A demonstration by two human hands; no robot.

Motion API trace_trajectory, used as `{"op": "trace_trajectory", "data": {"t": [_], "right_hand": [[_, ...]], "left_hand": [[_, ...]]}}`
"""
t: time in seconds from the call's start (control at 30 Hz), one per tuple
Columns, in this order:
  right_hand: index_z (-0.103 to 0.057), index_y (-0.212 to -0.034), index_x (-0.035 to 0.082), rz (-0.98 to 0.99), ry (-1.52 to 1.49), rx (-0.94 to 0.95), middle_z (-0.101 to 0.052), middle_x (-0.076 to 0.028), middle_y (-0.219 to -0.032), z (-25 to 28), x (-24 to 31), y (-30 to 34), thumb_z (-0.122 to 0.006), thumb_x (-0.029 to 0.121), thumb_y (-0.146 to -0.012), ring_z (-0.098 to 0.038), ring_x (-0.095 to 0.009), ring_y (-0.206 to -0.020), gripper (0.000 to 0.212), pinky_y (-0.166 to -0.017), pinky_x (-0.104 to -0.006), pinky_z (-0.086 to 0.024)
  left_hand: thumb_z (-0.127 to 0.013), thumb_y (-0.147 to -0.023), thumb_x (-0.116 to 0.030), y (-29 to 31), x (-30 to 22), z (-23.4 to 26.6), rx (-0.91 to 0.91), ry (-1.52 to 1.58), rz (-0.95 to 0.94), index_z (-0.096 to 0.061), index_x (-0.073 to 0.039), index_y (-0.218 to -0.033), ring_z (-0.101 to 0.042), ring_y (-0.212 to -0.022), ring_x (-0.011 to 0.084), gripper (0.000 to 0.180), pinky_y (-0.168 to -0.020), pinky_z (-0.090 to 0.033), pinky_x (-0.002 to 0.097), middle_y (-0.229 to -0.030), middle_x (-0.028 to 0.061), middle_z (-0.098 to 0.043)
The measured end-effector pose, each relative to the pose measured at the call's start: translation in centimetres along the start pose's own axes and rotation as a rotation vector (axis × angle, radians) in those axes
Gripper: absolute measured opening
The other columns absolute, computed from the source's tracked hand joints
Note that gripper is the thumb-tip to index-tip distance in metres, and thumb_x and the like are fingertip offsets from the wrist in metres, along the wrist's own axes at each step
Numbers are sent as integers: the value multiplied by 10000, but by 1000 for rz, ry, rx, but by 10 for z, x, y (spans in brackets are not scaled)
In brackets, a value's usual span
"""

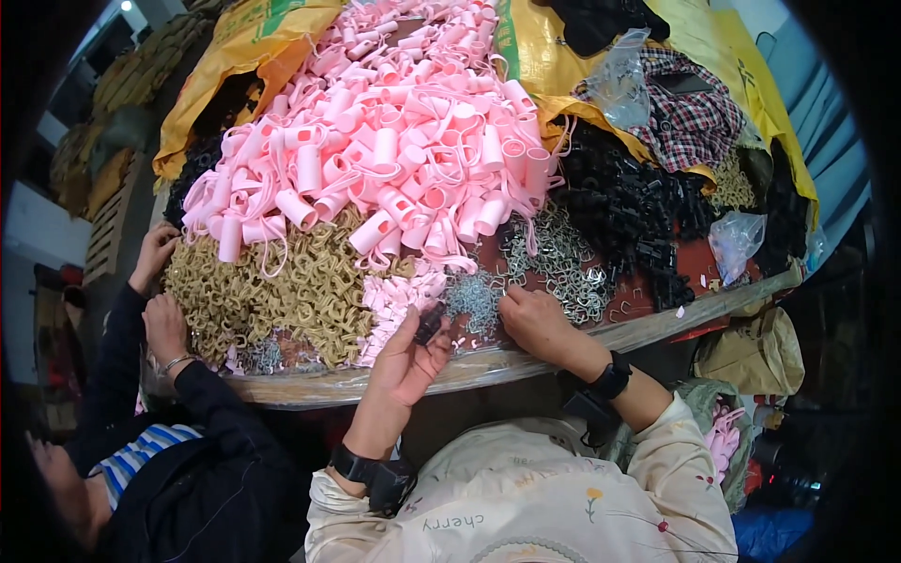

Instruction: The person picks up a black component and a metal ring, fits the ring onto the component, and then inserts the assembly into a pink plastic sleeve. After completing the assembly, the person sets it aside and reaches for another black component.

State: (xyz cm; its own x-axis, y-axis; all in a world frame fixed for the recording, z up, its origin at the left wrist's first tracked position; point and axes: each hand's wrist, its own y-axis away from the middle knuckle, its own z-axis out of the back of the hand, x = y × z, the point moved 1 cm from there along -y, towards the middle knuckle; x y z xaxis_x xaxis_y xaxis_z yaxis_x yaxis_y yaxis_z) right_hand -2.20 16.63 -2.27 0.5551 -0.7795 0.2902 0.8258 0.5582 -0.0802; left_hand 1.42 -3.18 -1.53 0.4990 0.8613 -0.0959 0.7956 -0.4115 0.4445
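My left hand [405, 361], palm turned up above the table's front edge, holds a small black plastic part [430, 322] between thumb and fingers. To its right, my right hand [542, 327] is closed with fingertips pointing down at the table, beside the silvery metal hooks [563, 258]. Whatever its fingers pinch, if anything, is hidden. Between the hands lies a pile of tiny bluish-grey metal pieces [474, 300]. Small light-pink plastic pieces [399, 298] spread just beyond my left hand.
Pink plastic cylinders with straps [404, 141] form a large heap. Brass-coloured metal clasps [282, 291] lie at left, black plastic parts [629, 206] at right. A co-worker's hands [165, 324] rest at the left edge. The table's wrapped rim [657, 324] runs along the front.
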Motion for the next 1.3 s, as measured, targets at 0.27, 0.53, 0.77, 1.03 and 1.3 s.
{"op": "trace_trajectory", "data": {"t": [0.27,0.53,0.77,1.03,1.3], "right_hand": [[-470,-691,10,-8,-352,-144,-477,-104,-660,7,-7,3,-512,94,-727,-515,-254,-597,101,-518,-326,-411],[-514,-806,10,-243,-1129,157,-480,8,-634,13,-8,0,-518,120,-791,-418,-54,-543,112,-476,-199,-336],[-513,-824,37,-260,-1328,245,-457,54,-622,16,-5,-4,-507,143,-819,-373,-6,-519,106,-437,-158,-279],[-508,-829,12,-213,-1283,182,-486,1,-670,10,-2,-2,-528,108,-787,-445,-74,-581,107,-507,-208,-364],[-502,-837,16,-6,-703,-113,-472,-93,-679,26,9,-3,-564,24,-699,-486,-218,-543,151,-502,-287,-399]], "left_hand": [[-514,-819,-170,-10,12,5,26,-150,33,-492,-35,-993,-567,-661,154,222,-588,-502,209,-872,125,-570],[-556,-774,-46,-22,31,-12,-69,-753,-136,-515,-36,-952,-579,-727,151,183,-601,-497,219,-817,87,-570],[-590,-753,-67,-39,30,-3,3,-1474,-520,-553,-20,-854,-521,-598,66,118,-531,-428,196,-663,28,-552],[-573,-778,-103,-41,33,-8,-50,-1168,-355,-547,-31,-823,-498,-519,54,89,-457,-389,171,-601,0,-536],[-566,-788,-145,-38,32,-10,-97,-887,-283,-536,-51,-786,-459,-469,47,98,-420,-351,161,-577,0,-521]]}}
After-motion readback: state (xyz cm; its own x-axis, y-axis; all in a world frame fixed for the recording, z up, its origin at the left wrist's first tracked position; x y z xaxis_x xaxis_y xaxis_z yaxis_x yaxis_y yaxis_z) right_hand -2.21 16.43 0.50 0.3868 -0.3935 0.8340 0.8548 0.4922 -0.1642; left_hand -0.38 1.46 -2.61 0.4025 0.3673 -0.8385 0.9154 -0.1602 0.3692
